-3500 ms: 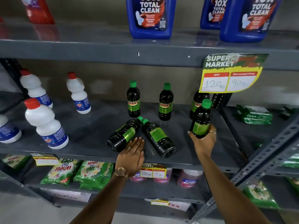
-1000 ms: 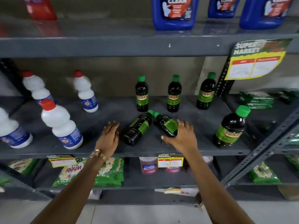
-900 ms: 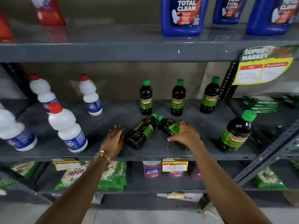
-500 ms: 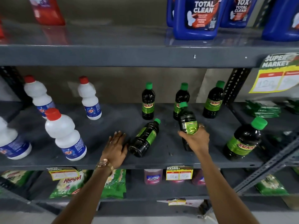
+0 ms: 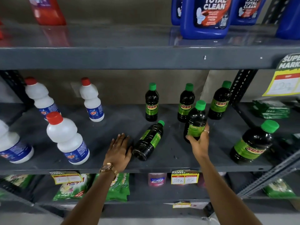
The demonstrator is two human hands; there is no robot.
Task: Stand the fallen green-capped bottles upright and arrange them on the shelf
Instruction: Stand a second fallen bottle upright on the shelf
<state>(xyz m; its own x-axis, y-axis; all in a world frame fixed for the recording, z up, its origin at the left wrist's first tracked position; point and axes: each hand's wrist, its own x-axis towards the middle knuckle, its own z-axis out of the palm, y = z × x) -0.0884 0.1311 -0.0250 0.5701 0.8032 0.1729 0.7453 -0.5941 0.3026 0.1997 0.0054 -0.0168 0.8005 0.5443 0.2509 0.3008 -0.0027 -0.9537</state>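
My right hand (image 5: 199, 144) grips a dark green-capped bottle (image 5: 195, 120) by its lower half and holds it upright just above the grey shelf (image 5: 175, 164). One more green-capped bottle (image 5: 148, 141) lies on its side at the shelf's middle, cap pointing to the back. My left hand (image 5: 119, 150) rests flat on the shelf, fingers spread, right beside that bottle's base. Three green-capped bottles (image 5: 151, 103) (image 5: 185, 103) (image 5: 220, 101) stand in a row at the back. Another (image 5: 253, 143) stands at the front right.
Several white bottles with red caps (image 5: 68, 138) stand on the left of the same shelf. Blue cleaner jugs (image 5: 205, 17) sit on the shelf above. A yellow price sign (image 5: 285, 78) hangs at the right. A slotted upright post (image 5: 241, 85) bounds the shelf's right end.
My right hand has taken hold of the right fallen bottle, lifted it off the shelf and turned it upright. My left hand stayed beside the other fallen bottle.
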